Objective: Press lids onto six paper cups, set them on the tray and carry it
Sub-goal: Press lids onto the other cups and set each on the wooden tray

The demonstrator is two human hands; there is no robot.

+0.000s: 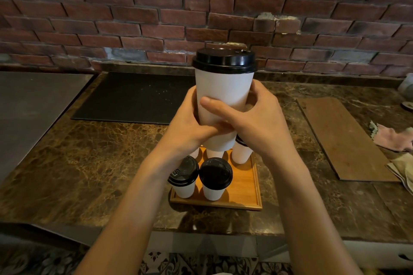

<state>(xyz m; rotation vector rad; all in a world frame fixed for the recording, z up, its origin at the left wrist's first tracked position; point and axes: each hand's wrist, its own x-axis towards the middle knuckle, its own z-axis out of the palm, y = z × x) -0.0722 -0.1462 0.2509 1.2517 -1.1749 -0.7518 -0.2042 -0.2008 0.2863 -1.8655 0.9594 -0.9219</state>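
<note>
Lidded cup (224, 96) is being held upright w/ both hands, left hand (190, 127) and right hand (257, 123) fingers clenched round it, directly above tray (248, 185); free spot is lying below-right.

Left hand (190, 127), right hand (252, 123) clasped together.

A red brick wall (134, 18) stands behind a brown marble counter (78, 163). On the counter lie a black mat (134, 98) and a wooden board (344, 138). A patterned tile floor (201, 263) shows below. The light is dim.
</note>
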